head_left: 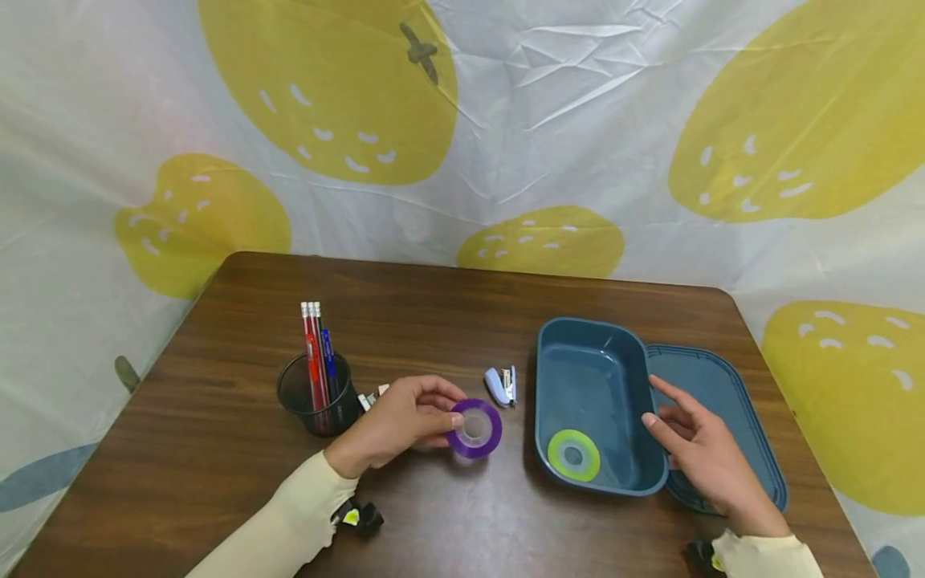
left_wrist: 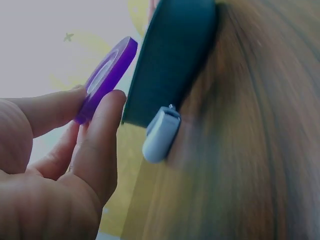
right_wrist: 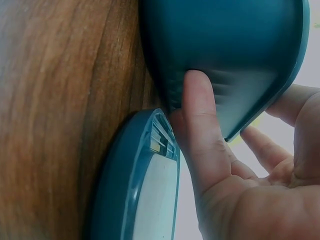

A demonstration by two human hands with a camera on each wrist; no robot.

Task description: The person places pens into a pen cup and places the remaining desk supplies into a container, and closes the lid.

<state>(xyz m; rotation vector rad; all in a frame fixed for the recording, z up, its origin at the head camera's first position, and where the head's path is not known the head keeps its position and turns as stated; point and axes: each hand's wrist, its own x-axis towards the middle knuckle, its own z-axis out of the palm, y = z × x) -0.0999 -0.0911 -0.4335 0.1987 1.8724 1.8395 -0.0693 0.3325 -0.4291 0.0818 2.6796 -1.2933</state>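
My left hand (head_left: pixel 405 421) pinches a roll of purple tape (head_left: pixel 495 429) between thumb and fingers, above the table to the left of a blue plastic box (head_left: pixel 543 385). In the left wrist view the purple roll (left_wrist: pixel 114 75) is seen nearly edge-on. My right hand (head_left: pixel 704 453) holds the box's right wall, thumb over the rim and fingers along the outside. The right wrist view has a finger pressed to the outer wall (right_wrist: pixel 240 40). Inside the box, at its near left corner, lies a roll of green tape (head_left: pixel 591 459).
A light blue stapler (head_left: pixel 495 387) lies left of the box. The box's lid (head_left: pixel 723 401) lies to its right, partly under my right hand. A black mesh pen cup (head_left: pixel 295 393) with pencils and pens stands at left, small white items (head_left: pixel 367 400) beside it.
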